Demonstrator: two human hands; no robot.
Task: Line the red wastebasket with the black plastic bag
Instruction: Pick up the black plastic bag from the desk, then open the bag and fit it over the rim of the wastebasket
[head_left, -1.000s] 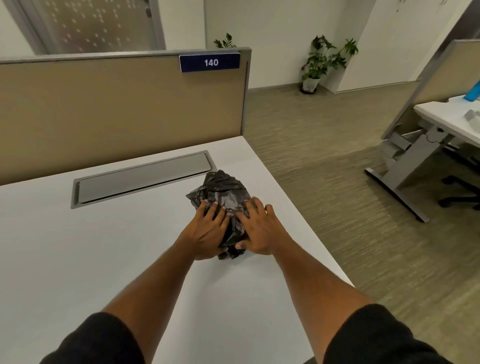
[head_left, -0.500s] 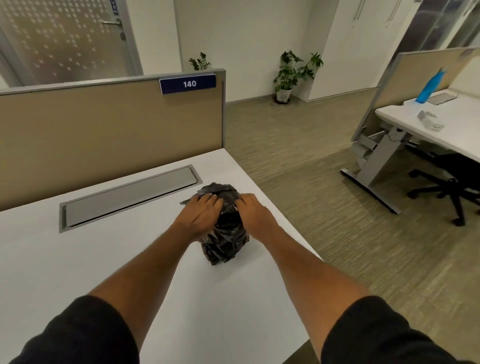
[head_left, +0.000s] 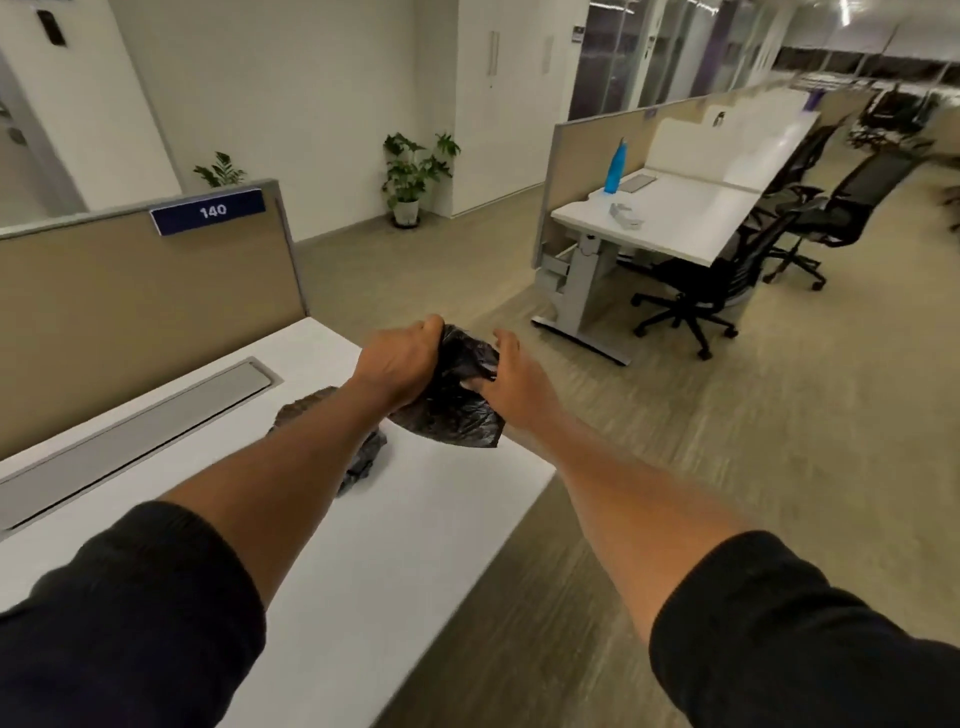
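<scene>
Both hands up at frame centre, over the far right corner of the white desk (head_left: 395, 540). Left hand (head_left: 397, 364) is fisted tight on the top edge of the black plastic bag (head_left: 452, 405), knuckles up. Right hand (head_left: 511, 379) is half open on the bag's right side: thumb raised clear, fingertips (head_left: 475, 383) pressed into the plastic, loose pinch rather than a full grip. Bag is crumpled, held off the desk surface, lower corner hanging down between my wrists

More dark crumpled plastic (head_left: 358, 457) lies on the desk just behind my left forearm, partly hidden by it; can't tell whether it's part of the same bag or separate

Red wastebasket is not visible anywhere in this view

Rest of the scene: grey cable tray lid (head_left: 135, 431) recessed in the desk at left, tan partition (head_left: 130, 312) behind it with a blue "140" plate (head_left: 208, 211). Potted plant (head_left: 413, 171) against the wall at upper centre. Upper right: second white desk (head_left: 675, 208) with a blue bottle (head_left: 615, 166) on it, black office chairs (head_left: 717, 280) beside it. Floor is tan carpet (head_left: 727, 441). Dark sleeves pushed up on both forearms
</scene>
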